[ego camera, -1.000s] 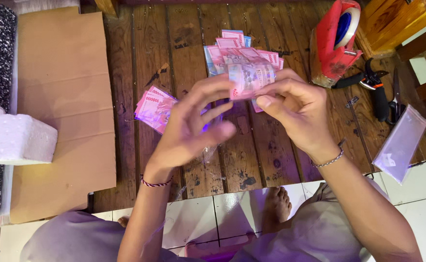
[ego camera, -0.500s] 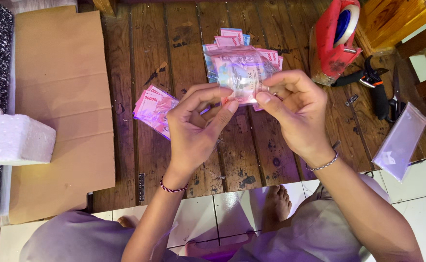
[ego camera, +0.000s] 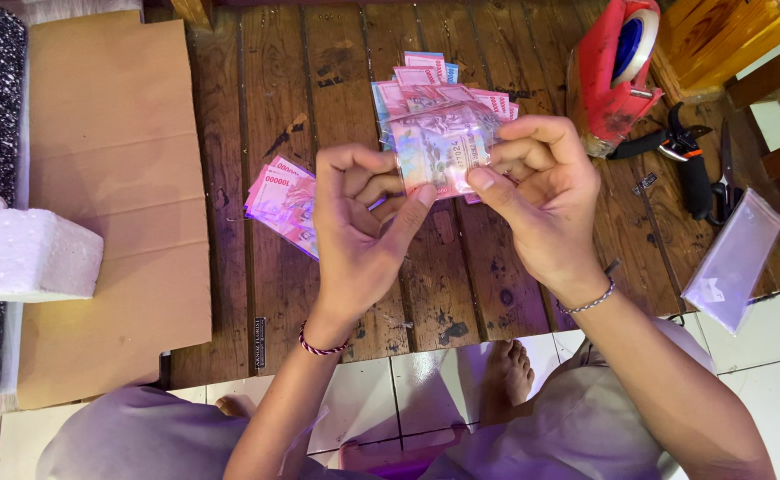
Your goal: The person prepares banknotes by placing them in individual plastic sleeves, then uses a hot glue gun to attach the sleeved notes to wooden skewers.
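Both hands meet at frame centre: left hand [ego camera: 359, 227] and right hand [ego camera: 536, 200], fingers curled, pinch a pink banknote in a clear sleeve [ego camera: 441, 149] between thumbs and fingertips. Fanned banknotes [ego camera: 434, 84] lie behind it, partly hidden; a second stack [ego camera: 279, 200] sits left, partly covered by the left hand. Red tape dispenser [ego camera: 610, 67], upper right, is cut off by the frame edge.

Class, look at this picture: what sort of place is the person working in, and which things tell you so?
Probably a home craft corner on the floor: a low wooden table on white tiles, with a red tape dispenser, a cardboard sheet and a foam block, while both hands fold a banknote.
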